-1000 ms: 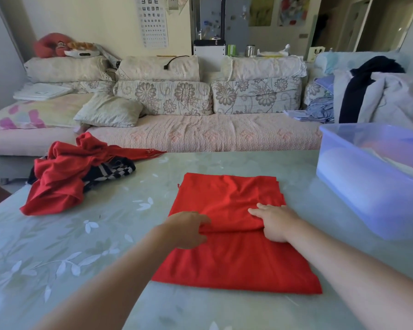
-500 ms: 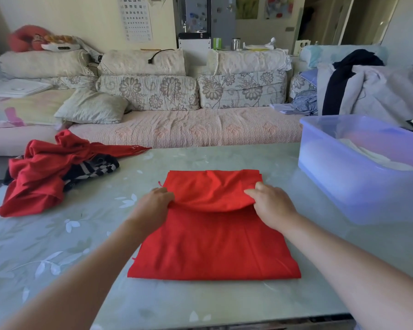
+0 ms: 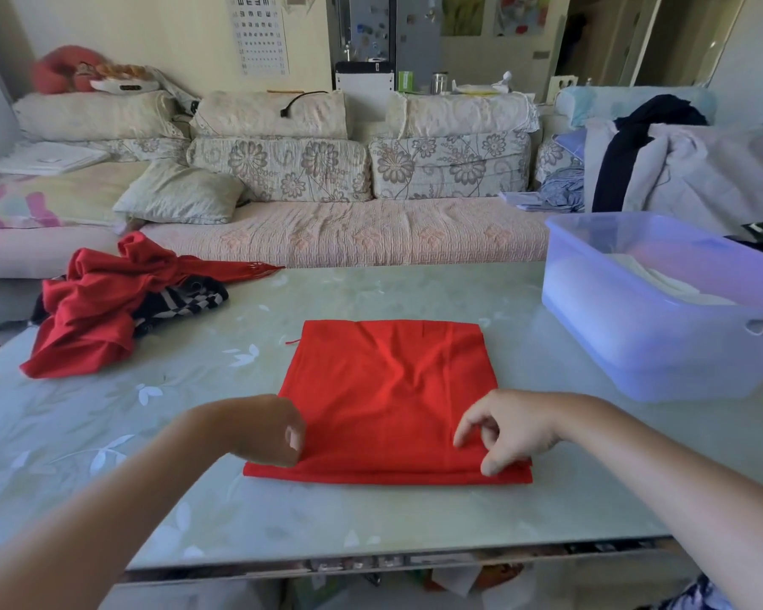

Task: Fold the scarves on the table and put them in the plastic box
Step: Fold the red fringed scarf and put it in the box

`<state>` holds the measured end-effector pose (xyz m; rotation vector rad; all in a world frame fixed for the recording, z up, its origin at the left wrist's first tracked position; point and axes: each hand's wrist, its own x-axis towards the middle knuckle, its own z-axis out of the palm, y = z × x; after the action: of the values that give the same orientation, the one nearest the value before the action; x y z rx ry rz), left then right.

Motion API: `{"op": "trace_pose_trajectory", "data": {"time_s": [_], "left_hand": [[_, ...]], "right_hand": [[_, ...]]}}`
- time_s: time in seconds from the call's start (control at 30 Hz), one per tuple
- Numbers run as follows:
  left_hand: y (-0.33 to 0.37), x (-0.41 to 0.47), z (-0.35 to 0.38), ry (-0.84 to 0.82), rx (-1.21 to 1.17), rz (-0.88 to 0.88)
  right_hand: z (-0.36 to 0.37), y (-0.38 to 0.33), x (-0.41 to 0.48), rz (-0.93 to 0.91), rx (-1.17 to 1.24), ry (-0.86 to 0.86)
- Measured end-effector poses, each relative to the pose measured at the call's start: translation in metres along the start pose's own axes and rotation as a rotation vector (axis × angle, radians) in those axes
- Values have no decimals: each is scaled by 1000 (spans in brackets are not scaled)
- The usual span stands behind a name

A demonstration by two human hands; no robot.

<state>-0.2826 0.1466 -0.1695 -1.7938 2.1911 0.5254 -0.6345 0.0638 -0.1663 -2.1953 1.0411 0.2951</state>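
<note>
A red scarf (image 3: 388, 389) lies folded into a flat rectangle in the middle of the table (image 3: 186, 416). My left hand (image 3: 261, 429) is curled at its near left corner and pinches the cloth edge. At the near right corner my right hand (image 3: 516, 427) hovers with loosely bent fingers, thumb and index tip touching the cloth. The translucent plastic box (image 3: 613, 336) stands at the right with pale folded cloth (image 3: 679, 288) inside. A crumpled red scarf (image 3: 89, 314) and a black-and-white one (image 3: 181, 301) lie heaped at the far left.
A sofa (image 3: 327, 239) with cushions runs behind the table's far edge. Clothes (image 3: 661, 169) are piled on a seat behind the box. The table's front edge (image 3: 371, 561) is close to me.
Both hands drew the scarf's far half toward me and laid it over the near half, making a smaller rectangle. My right hand's fingers have loosened.
</note>
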Motion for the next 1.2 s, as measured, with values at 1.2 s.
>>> {"op": "trace_pose_trajectory", "data": {"time_s": [1.2], "left_hand": [[-53,166,-46,738,-226,-184]], "right_hand": [[-68,35,160,107,-365,831]]}}
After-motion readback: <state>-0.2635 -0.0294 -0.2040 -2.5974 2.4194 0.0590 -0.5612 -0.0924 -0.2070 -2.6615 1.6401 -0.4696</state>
